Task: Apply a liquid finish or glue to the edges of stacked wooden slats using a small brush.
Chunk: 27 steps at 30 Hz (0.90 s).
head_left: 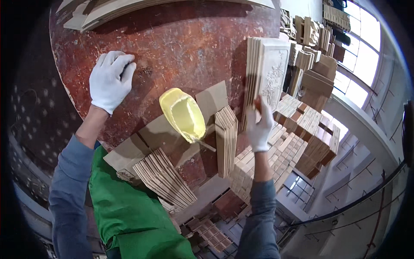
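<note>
Two white-gloved hands work here. I see my left hand [111, 80] resting half-curled on the red-brown worktable [181, 39], bracing me, while my right hand [260, 125] pinches the stack of carved wooden panels [265, 73] upright on edge, beside the yellow glue tub [183, 114].

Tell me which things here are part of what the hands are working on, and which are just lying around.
In hand:
- right hand, gloved, gripping the stack of carved wooden panels stood on edge
- left hand, gloved, resting flat on the worn red table

Lying about:
- yellow plastic container
- bundles of thin wooden slats
- cardboard pieces
- stacked wooden blocks at the right
</note>
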Each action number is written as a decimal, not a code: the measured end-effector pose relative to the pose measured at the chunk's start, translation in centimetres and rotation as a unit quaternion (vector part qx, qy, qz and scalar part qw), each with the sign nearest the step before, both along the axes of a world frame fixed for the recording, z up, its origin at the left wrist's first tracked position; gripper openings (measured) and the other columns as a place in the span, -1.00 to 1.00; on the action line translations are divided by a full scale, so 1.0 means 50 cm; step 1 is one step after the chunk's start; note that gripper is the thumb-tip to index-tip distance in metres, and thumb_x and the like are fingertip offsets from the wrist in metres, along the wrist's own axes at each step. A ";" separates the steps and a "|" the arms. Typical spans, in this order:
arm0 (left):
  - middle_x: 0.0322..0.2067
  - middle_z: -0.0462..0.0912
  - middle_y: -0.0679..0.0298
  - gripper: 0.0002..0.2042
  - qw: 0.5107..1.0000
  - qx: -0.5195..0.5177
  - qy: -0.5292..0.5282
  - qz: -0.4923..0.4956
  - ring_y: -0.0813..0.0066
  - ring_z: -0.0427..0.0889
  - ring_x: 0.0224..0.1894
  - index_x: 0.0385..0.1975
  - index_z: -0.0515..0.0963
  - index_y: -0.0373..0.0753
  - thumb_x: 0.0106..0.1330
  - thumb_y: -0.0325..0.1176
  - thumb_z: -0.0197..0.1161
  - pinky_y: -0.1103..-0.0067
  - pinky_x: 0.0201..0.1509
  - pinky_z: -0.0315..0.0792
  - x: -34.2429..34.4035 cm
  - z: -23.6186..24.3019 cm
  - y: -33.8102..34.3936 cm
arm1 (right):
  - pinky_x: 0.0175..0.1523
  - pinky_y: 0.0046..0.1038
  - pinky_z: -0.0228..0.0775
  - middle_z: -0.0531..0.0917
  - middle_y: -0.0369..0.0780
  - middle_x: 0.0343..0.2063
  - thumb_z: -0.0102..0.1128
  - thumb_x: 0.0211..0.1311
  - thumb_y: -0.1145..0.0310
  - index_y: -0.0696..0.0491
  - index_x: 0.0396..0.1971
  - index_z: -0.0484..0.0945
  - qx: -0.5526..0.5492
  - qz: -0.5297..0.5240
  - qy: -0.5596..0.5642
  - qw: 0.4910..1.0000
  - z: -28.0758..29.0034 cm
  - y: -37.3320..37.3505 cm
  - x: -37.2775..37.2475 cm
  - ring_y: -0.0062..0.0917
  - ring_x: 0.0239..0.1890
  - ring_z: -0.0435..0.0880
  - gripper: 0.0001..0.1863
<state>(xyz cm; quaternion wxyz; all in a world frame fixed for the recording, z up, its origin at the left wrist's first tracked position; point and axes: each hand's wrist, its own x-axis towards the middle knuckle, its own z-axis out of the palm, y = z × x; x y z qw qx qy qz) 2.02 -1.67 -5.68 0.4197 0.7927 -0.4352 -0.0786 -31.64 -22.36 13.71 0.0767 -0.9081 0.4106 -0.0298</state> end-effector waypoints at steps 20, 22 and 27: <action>-0.13 0.72 0.20 -0.67 0.912 0.013 0.292 0.290 0.50 0.65 -0.18 0.09 0.61 -0.32 0.36 -0.37 0.33 0.65 -0.05 0.51 -0.193 -0.015 0.676 | 0.04 -0.33 0.52 0.68 -0.05 -0.08 0.35 0.22 0.43 0.16 0.12 0.59 0.007 -0.251 -0.207 0.946 -0.140 0.682 -0.443 -0.24 -0.09 0.65 -0.56; -0.15 0.72 0.21 -0.67 0.883 0.041 0.323 0.339 0.50 0.64 -0.20 0.08 0.61 -0.31 0.36 -0.36 0.33 0.65 -0.08 0.51 -0.239 -0.052 0.802 | 0.31 -0.10 0.33 0.49 0.04 0.21 0.33 0.25 0.23 0.16 0.31 0.39 -0.090 -0.261 -0.081 0.958 -0.172 0.602 -0.483 -0.08 0.25 0.46 -0.34; -0.21 0.71 0.21 -0.67 0.807 0.076 0.398 0.430 0.50 0.63 -0.26 0.07 0.62 -0.28 0.35 -0.33 0.35 0.63 -0.14 0.51 -0.313 -0.111 1.044 | 0.49 0.14 -0.03 0.14 0.12 0.48 0.24 0.25 -0.05 0.24 0.48 0.08 -0.126 -0.254 0.129 0.950 -0.251 0.474 -0.526 0.05 0.53 0.07 -0.03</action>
